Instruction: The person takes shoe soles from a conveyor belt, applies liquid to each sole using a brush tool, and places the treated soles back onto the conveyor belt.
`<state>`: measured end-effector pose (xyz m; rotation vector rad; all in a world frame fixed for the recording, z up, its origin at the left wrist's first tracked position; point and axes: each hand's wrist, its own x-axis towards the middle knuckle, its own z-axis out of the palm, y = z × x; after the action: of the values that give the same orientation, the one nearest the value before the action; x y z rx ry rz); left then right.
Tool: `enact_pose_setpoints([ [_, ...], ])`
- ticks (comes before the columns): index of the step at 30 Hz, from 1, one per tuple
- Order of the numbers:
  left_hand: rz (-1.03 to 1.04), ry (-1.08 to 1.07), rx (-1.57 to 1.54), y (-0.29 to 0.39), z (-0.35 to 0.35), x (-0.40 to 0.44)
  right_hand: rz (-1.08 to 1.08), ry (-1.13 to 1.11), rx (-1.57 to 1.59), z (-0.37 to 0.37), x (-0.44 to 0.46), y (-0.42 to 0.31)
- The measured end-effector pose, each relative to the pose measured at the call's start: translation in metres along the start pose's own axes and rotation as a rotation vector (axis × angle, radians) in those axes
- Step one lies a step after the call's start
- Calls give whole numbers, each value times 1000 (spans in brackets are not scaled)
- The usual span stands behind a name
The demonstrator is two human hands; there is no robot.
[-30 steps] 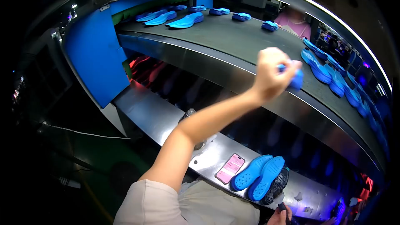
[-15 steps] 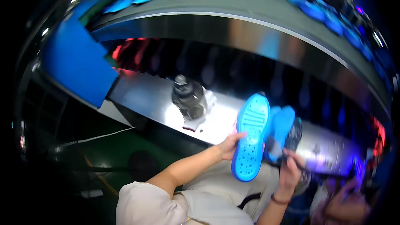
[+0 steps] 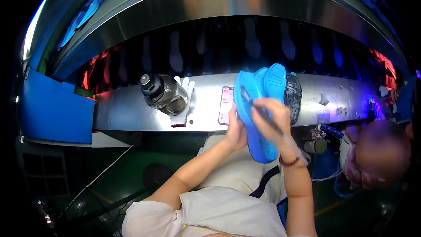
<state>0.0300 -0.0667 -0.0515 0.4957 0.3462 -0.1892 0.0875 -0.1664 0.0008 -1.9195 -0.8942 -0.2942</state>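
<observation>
My left hand (image 3: 237, 130) grips a bright blue shoe sole (image 3: 262, 148) by its left edge, holding it tilted above my lap. A slim brush (image 3: 266, 116) with a dark handle is in my right hand (image 3: 277, 113), its tip against the sole's upper part; motion blurs it slightly. Just beyond, more blue soles (image 3: 275, 80) rest on the metal bench. Beside them lies a black sole (image 3: 293, 98). A phone (image 3: 226, 98) with a pinkish screen is partly hidden behind my left hand.
A dark bottle (image 3: 163, 95) stands on a white glove (image 3: 186, 88) at the left of the metal bench (image 3: 206, 83). A blue panel (image 3: 55, 107) borders the left side. Blue soles line the raised belt above. Another person (image 3: 379, 156) sits at right, near a lidded jar (image 3: 315, 145).
My view has turned, so the bench sits more level. The sole has tipped from facing me to a slant, and my right hand has brought the brush across onto it.
</observation>
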Motion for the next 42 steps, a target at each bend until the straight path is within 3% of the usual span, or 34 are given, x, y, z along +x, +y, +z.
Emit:
enact_pose_setpoints([
  [1,-34,-126,-52,10,-16,5,9,-65,10,-3,-11,-9],
  [4,-8,-219,-20,38,-37,1,29,-309,74,-28,-39,-36],
  [6,-24,-214,-37,39,-29,-8,133,-456,312,-46,-40,-36],
  [7,-54,-223,-58,37,-21,-13,56,-340,394,-51,-29,-32],
  [8,-74,-221,-62,33,-13,-18,151,-275,520,-55,-24,-27],
  [10,-172,-215,-68,22,3,-24,338,10,468,-60,-5,-26],
  [12,-192,-321,-67,15,12,-25,510,-2,472,-59,5,-22],
  [14,-161,-284,-82,17,22,-27,362,-196,530,-53,-5,-22],
  [15,-103,-47,-216,21,38,-30,105,-240,607,-48,-8,-22],
  [16,-84,-30,-130,26,41,-32,125,-276,654,-52,-10,-27],
  [18,-161,-443,-74,23,13,-26,294,-76,935,-60,-10,-20],
  [20,-176,-529,-18,20,6,-24,465,31,655,-62,-5,-23],
  [22,-125,-365,21,25,22,-27,327,-201,650,-60,-11,-21],
  [23,-29,-195,6,26,31,-27,107,-251,598,-57,-12,-24],
  [24,23,-213,44,29,25,-28,119,-306,652,-61,-13,-28],
  [26,12,-256,34,32,23,-24,318,-163,917,-66,-15,-24],
  [28,66,-203,73,32,30,-21,452,-116,716,-66,-11,-27],
  [30,155,-235,202,35,28,-20,89,-305,553,-63,-13,-27],
  [32,170,-305,-24,36,24,-16,32,-413,588,-70,-15,-29],
  [33,260,-129,90,38,27,-15,120,-298,643,-71,-18,-26],
  [34,318,-85,28,40,30,-13,209,-183,695,-70,-21,-23],
  [35,363,-73,6,42,35,-13,118,-177,402,-68,-20,-19],
  [36,408,-64,-13,46,39,-13,118,-177,401,-68,-20,-22],
  [37,409,-66,-11,51,40,-14,55,-266,452,-69,-20,-28],
  [39,430,-316,-69,61,38,-17,-4,-409,623,-73,-24,-28],
  [40,428,-314,-70,63,36,-16,33,-404,776,-75,-27,-25],
  [42,470,-239,11,66,35,-13,152,-150,553,-70,-31,-20],
])
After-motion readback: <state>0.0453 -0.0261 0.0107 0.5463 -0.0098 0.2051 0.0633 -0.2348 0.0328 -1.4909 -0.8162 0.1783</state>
